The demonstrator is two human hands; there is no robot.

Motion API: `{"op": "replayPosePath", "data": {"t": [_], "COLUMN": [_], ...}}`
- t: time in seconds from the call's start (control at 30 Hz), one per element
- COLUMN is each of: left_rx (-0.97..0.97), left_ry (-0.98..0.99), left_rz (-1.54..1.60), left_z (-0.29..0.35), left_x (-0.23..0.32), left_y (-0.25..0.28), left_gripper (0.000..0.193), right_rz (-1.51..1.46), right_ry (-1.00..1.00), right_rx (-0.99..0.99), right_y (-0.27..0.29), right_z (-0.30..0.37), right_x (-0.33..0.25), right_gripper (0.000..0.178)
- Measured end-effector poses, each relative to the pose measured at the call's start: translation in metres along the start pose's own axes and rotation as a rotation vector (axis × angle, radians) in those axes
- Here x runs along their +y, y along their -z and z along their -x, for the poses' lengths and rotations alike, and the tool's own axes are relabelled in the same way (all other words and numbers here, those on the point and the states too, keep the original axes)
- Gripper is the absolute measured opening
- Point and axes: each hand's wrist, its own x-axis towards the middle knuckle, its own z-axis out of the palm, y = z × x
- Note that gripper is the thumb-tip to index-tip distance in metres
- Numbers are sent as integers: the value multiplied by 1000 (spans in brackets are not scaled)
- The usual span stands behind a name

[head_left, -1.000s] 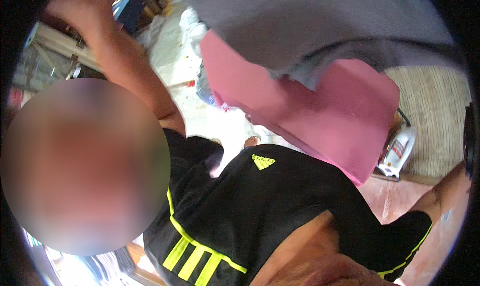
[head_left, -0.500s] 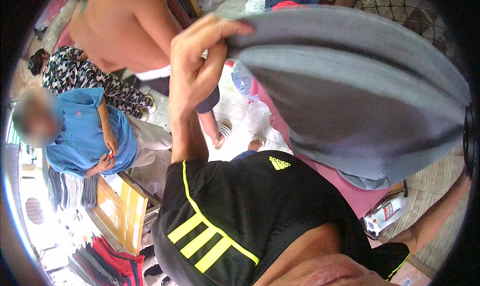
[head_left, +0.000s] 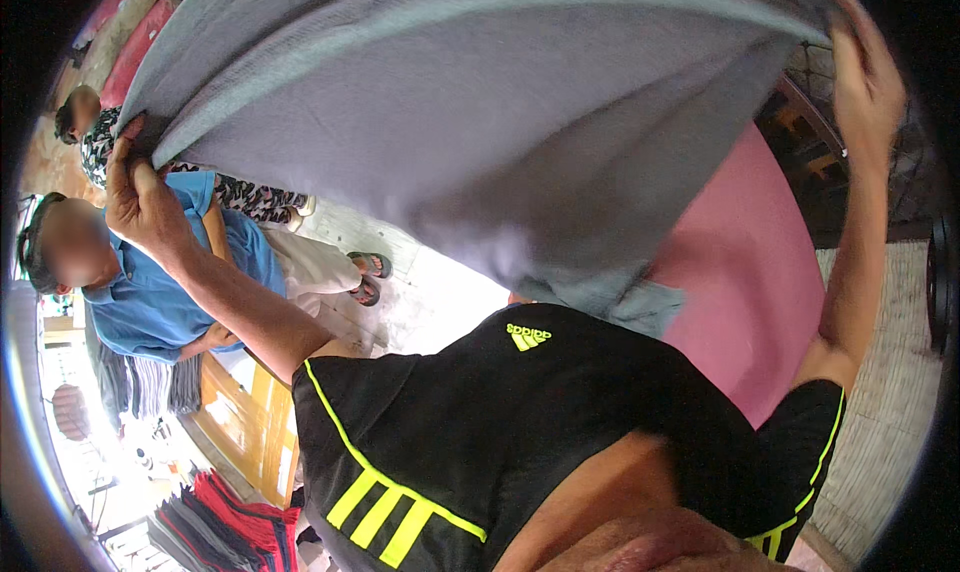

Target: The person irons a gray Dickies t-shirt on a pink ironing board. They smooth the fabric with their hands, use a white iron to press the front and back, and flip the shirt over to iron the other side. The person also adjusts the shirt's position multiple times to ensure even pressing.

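A large grey cloth (head_left: 480, 122) is stretched wide across the upper view between both my hands. At the far left, my left hand (head_left: 145, 202) is closed on one edge of it, pinched between thumb and fingers. My right hand (head_left: 865, 82) is raised at the upper right and grips the opposite end. The cloth sags in the middle, and its lower part hangs in folds in front of my black shirt. Its far edge runs out of the top of the view. Beneath it on the right, a pink cloth-like surface (head_left: 750, 282) shows.
To the left stands a person in a blue shirt (head_left: 150, 302), near my left forearm. Behind is another person in patterned clothes (head_left: 100, 147). A wooden table (head_left: 240, 422) and stacks of red and grey folded cloth (head_left: 230, 512) are at the lower left. Pale tiled floor (head_left: 440, 262) lies beyond.
My left hand has swung left and slightly down, spreading the grey cloth wide. My right hand has risen from the right rim into view. The bare-backed person and the white bottle no longer show.
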Motion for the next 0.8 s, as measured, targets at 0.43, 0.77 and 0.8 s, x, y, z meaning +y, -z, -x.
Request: {"op": "replayPosePath", "data": {"t": [0.43,0.77,0.8], "left_rx": [-367,-1226,-1340], "left_ry": [-12,341,475], "left_rz": [-523,-1120,-762], "left_z": [-13,356,351], "left_x": [-158,-177,-182], "left_y": [19,203,155], "left_gripper": [30,30,28], "right_rz": [-337,-500,-517], "right_ry": [312,93,-72], "right_rx": [-238,-1391,-1466], "right_y": [-272,-221,-192], "right_z": [-69,228,237], "right_x": [-28,-107,-90], "right_gripper": [17,18,21]}}
